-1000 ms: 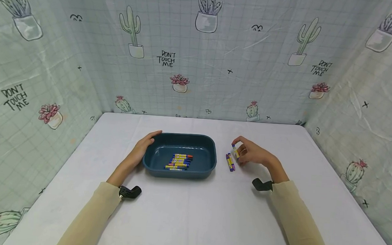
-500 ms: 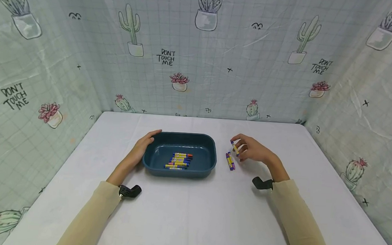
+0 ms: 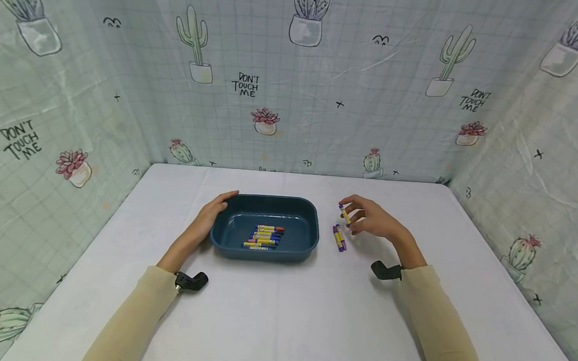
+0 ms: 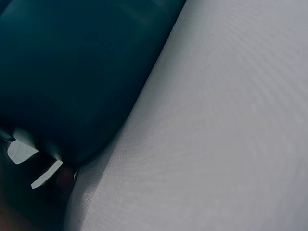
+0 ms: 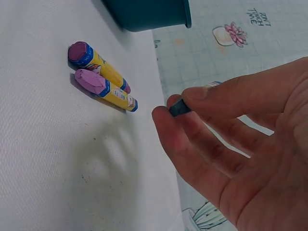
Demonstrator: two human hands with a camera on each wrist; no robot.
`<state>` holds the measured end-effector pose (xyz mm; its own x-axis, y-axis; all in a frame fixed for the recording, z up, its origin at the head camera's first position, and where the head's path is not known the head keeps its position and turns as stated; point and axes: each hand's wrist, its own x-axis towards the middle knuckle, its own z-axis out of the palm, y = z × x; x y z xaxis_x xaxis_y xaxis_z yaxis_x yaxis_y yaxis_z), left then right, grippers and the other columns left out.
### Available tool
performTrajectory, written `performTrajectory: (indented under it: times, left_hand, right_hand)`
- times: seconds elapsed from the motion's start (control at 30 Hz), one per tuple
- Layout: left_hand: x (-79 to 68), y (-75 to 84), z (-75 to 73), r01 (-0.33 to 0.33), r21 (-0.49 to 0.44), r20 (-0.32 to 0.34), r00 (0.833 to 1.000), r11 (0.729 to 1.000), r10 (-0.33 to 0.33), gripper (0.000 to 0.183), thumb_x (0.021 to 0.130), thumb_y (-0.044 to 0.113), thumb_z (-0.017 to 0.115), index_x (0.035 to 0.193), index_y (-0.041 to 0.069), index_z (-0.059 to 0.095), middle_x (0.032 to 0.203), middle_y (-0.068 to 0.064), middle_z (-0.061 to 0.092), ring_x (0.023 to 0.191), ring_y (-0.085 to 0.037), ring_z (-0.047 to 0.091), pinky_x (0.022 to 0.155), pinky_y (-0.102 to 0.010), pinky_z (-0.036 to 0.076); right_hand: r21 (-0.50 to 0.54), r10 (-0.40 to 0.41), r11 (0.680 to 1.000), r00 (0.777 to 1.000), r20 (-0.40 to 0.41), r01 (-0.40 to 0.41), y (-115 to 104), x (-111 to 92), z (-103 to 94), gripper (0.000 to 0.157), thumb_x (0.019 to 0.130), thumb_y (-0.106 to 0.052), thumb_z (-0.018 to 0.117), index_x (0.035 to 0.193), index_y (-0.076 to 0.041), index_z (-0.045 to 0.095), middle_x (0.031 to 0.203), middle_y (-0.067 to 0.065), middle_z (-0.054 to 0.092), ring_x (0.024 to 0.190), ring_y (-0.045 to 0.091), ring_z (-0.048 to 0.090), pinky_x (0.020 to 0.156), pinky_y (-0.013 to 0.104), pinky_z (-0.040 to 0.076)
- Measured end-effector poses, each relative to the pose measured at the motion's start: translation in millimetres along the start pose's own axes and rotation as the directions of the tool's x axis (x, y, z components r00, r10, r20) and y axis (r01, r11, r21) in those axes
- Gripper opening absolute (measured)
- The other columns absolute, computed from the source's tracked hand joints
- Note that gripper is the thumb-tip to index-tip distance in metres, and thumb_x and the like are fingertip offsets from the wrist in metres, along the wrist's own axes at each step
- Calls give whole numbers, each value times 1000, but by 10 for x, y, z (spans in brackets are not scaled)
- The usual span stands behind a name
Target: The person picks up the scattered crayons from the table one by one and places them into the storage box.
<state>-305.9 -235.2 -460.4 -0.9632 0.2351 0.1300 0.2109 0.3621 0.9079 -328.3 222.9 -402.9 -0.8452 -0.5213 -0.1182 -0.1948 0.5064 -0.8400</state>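
Observation:
At the left end of the dark teal tray, my left hand grips the rim, thumb on top and fingers along the outside. Its fingers are mostly dark and hidden in the left wrist view. My right hand pinches a crayon with a yellow and blue wrapper just above the table, right of the tray. The crayon's dark tip pokes out between thumb and fingers in the right wrist view. Below it lie a pink-purple crayon and a dark purple crayon, side by side.
Several crayons lie in a loose row on the tray's floor. White cloth covers the table. A cactus-print curtain rises behind the table and along both sides.
My right hand has lifted the crayon slightly and drifted a little to the left and away from me. The left hand and the tray stay where they were.

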Motion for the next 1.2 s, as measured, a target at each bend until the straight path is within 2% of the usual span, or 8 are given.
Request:
performTrajectory:
  times: [0.27,0.53,0.7,1.0,1.2]
  left_hand:
    - [-2,10,-10,11,-4,1,1000,1000,-11,50,113,19,27,160,10,37,169,-15,32,160,-38,21,130,-60,13]
    - [-12,3,-8,18,-15,3,1000,1000,-18,50,113,18,26,161,10,35,170,-15,30,160,-38,20,130,-60,12]
    - [-7,3,-4,17,-40,10,1000,999,-17,50,113,19,26,161,10,35,170,-14,30,160,-37,19,130,-60,11]
    - [-28,20,-11,10,-11,-7,1000,1000,-11,49,112,20,29,160,12,39,169,-13,32,160,-36,22,130,-60,13]
    - [-33,34,-5,8,-4,1,1000,1000,-8,50,113,21,28,160,11,38,169,-14,32,160,-37,22,130,-60,14]
  right_hand:
    - [-2,-4,1000,1000,-28,4,-28,15,5,62,88,7,64,147,-6,48,138,26,54,113,39,65,80,40,65]
    - [-21,-18,1000,1000,6,19,-98,13,18,62,88,9,65,147,-3,48,136,27,55,114,40,64,82,44,65]
    - [-17,-25,1000,1000,17,25,-143,7,26,62,87,11,64,145,-6,49,135,26,55,114,40,64,81,43,65]
    - [-51,-2,999,1000,8,2,-296,84,23,61,87,9,66,142,-11,49,128,20,59,110,34,67,81,41,65]
    - [-98,-13,995,999,46,18,-415,119,-6,60,87,9,68,141,-8,49,126,21,61,108,34,68,81,40,65]
